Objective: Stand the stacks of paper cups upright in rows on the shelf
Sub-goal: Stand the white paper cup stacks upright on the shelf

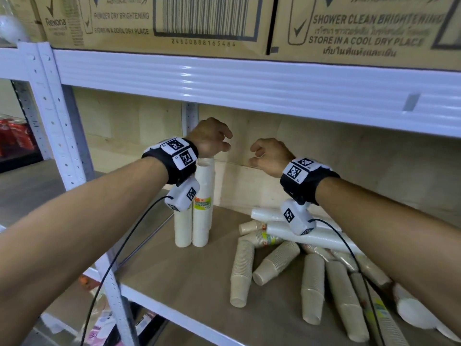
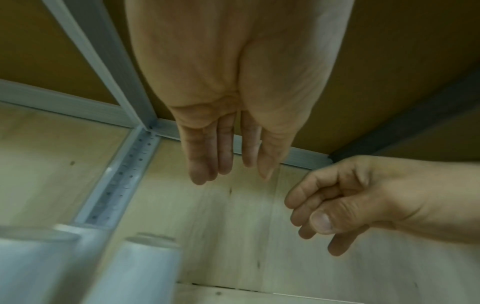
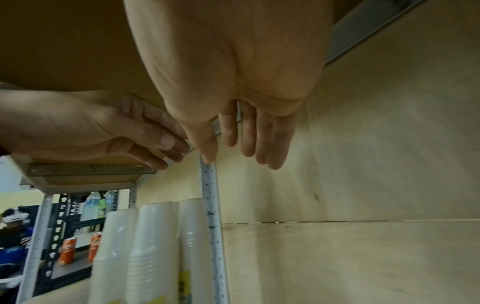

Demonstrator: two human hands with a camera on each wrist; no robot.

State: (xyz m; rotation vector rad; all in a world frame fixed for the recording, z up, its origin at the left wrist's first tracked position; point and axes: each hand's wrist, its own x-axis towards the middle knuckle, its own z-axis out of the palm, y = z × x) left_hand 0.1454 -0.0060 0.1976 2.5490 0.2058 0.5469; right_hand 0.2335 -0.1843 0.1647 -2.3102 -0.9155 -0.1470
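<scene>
Three wrapped stacks of white paper cups [image 1: 203, 203] stand upright together at the back left of the wooden shelf [image 1: 194, 275]. Several beige and white stacks [image 1: 274, 260] lie tumbled in a heap on the right. My left hand [image 1: 219, 141] hovers just above the upright stacks, fingers relaxed and holding nothing. My right hand [image 1: 262, 153] hangs beside it, a short gap apart, loosely curled and empty. In the left wrist view my fingers [image 2: 223, 156] point straight at the back panel. The right wrist view shows the upright stacks [image 3: 153, 246] below my right hand's fingers [image 3: 246, 139].
A white metal beam [image 1: 249, 83] of the upper shelf runs close above both hands, with cardboard boxes [image 1: 174, 21] on it. A perforated post [image 1: 64, 136] stands at the left. Plywood [image 1: 349, 171] backs the shelf. Orange cans [image 3: 68, 250] and a seated person [image 3: 13, 226] are beyond the rack.
</scene>
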